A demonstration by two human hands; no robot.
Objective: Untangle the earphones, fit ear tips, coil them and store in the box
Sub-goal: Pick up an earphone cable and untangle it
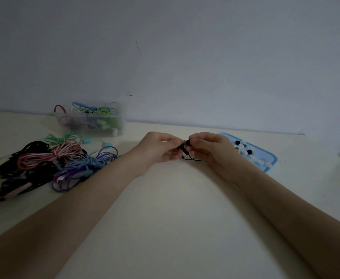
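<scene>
Both hands met mid-table: left hand [161, 147] pinched the black earphone [183, 148] by its bud, right hand [209, 150] had fingers curled on the other end w/ what looked like a black ear tip going on, its thin cord drooping just below the fingers. Judging by that, the tip-fitting step was under way; coiling & boxing this one not yet done. Far left of the left hand a pile of tangled earphones [50, 164] waited, clear box [90, 119] beyond it already held several, blue tray [265, 156] of tips sat just right of the right hand.
</scene>
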